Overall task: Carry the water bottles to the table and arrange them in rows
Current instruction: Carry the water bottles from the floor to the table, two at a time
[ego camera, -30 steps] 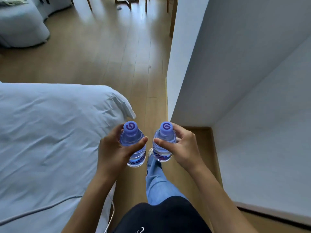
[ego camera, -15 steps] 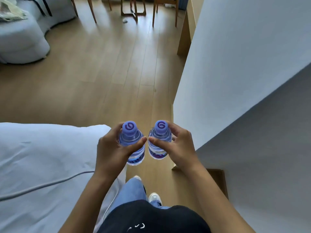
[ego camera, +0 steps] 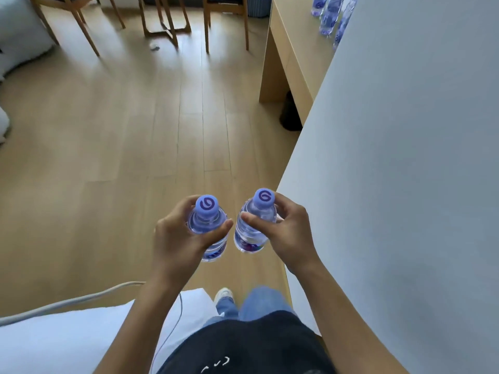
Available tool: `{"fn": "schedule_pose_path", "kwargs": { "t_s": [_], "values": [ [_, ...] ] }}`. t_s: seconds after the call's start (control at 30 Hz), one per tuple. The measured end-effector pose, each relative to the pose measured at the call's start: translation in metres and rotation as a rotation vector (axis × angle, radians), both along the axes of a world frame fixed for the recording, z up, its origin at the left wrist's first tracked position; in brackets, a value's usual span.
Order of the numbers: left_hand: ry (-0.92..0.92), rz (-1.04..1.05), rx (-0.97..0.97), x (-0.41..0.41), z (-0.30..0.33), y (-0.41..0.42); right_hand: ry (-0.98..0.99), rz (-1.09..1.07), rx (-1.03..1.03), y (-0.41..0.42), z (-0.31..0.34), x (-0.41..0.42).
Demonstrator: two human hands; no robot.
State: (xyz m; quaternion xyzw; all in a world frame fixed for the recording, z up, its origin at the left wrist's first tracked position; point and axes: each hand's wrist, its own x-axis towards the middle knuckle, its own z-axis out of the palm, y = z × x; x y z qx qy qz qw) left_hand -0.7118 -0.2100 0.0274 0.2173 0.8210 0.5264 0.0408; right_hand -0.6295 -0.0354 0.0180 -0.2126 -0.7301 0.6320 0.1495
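While walking, left hand (ego camera: 183, 238) clamps one bottle (ego camera: 208, 230), right hand (ego camera: 286, 233) the other bottle (ego camera: 252, 228), both upright at centre; desk (ego camera: 294, 49) upper right already carries bottles (ego camera: 328, 14), likely the drop-off.

Both bottles (ego camera: 208, 230) (ego camera: 252, 230) are clear, with lilac caps (ego camera: 206, 204) bearing a darker purple swirl. The floor (ego camera: 121, 130) is pale oak planking, the desk (ego camera: 294, 49) at one o'clock light wood, the wall (ego camera: 405, 157) grey-white, the bed (ego camera: 67, 341) white.

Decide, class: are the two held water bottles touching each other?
Apart. The head view shows floor between the left bottle and the right bottle.
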Motion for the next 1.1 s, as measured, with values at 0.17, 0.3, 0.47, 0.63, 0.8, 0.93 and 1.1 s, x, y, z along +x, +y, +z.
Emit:
{"fn": "schedule_pose_path", "kwargs": {
  "t_s": [0.17, 0.3, 0.47, 0.63, 0.8, 0.93, 1.1],
  "values": [
    [-0.045, -0.025, 0.002, -0.098, -0.006, 0.034, -0.026, -0.049, -0.008, 0.033, 0.0, -0.089],
    [-0.102, -0.031, 0.023, -0.18, -0.016, 0.078, -0.039, -0.049, -0.004, 0.075, -0.008, -0.168],
    [-0.082, -0.037, 0.043, -0.282, -0.014, 0.141, -0.033, 0.009, 0.055, 0.133, -0.011, -0.276],
    [-0.036, -0.024, 0.038, -0.383, 0.002, 0.201, 0.014, 0.06, 0.096, 0.196, 0.003, -0.377],
    [-0.023, -0.041, 0.006, -0.464, 0.003, 0.262, 0.012, -0.02, 0.072, 0.253, 0.005, -0.442],
    [-0.037, -0.119, 0.002, -0.526, -0.005, 0.312, -0.029, -0.108, 0.05, 0.297, -0.003, -0.49],
    [-0.037, -0.242, 0.003, -0.614, -0.018, 0.385, -0.048, -0.212, 0.065, 0.352, -0.011, -0.561]
  ]
}}
